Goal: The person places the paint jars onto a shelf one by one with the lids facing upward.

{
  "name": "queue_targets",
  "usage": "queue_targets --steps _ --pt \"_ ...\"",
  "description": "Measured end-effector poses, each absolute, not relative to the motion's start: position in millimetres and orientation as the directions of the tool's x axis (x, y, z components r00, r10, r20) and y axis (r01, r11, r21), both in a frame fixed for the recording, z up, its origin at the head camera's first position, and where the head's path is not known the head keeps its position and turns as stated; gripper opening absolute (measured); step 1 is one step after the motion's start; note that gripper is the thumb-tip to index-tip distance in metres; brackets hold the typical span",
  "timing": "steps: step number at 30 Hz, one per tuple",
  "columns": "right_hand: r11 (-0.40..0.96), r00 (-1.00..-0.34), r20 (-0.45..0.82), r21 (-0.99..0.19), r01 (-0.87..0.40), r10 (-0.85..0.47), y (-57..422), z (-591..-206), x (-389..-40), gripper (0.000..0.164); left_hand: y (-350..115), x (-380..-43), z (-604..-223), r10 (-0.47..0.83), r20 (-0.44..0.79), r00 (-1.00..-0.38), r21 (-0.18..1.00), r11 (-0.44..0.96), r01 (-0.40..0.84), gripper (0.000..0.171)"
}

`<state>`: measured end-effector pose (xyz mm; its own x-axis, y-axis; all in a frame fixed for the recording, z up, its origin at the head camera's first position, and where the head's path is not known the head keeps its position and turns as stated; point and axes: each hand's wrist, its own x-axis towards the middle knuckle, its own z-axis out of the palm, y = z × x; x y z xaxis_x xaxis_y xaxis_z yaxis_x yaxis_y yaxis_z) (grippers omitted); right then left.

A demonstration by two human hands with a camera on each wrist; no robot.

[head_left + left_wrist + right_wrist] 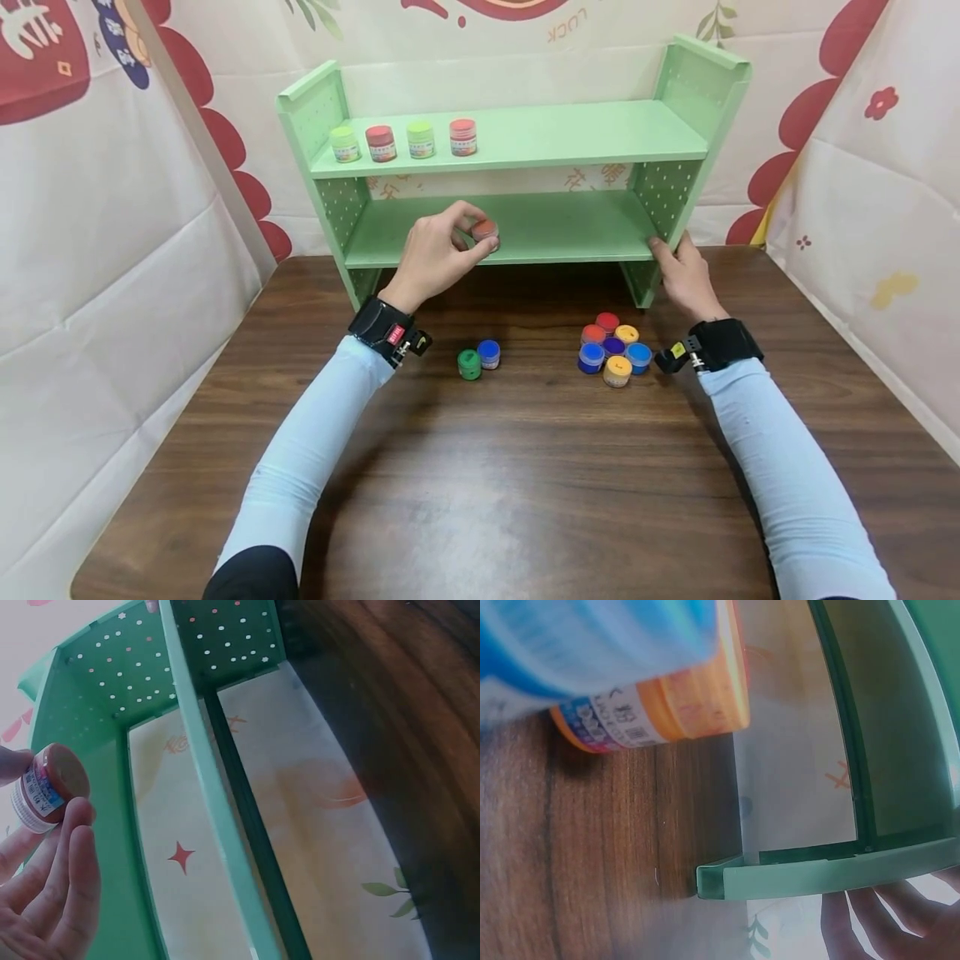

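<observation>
Within the left hand (441, 252) — squat, cylindrical jar (485, 229).

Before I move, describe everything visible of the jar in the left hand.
The jar is small, round and plastic-looking, with a reddish-orange top and a printed blue-and-white label. The left hand pinches it near the lower shelf; its exact tilt is hard to judge.

A wood-grain tabletop (480, 467) spreads below the left hand (437, 252) and right hand (686, 277). Beyond them, a pale backdrop (247, 50) bears leaf sprigs (326, 18) and 2 scalloped red borders (223, 137). Left of the left hand hangs a white cloth (112, 250); right of the right hand, a cream cloth (885, 200) shows a red flower (881, 102) and yellow blotch (892, 288).
</observation>
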<state>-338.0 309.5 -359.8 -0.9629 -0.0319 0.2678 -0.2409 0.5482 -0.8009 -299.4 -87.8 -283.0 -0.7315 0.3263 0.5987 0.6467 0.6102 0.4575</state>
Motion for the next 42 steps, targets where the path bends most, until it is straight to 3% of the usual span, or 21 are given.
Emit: queue_targets --steps 20,42 --pt "0.550 -0.959 0.279 -0.794 -0.260 -0.050 311 -362 -339 0.072 -63 -309 -233 0.191 0.783 -0.592 0.421 0.538 0.731 0.043" --pt "0.541 -0.958 0.282 -0.800 -0.260 -0.042 311 -362 -340 0.071 -33 -324 -194 0.111 0.645 -0.756 0.335 0.848 0.411 0.032"
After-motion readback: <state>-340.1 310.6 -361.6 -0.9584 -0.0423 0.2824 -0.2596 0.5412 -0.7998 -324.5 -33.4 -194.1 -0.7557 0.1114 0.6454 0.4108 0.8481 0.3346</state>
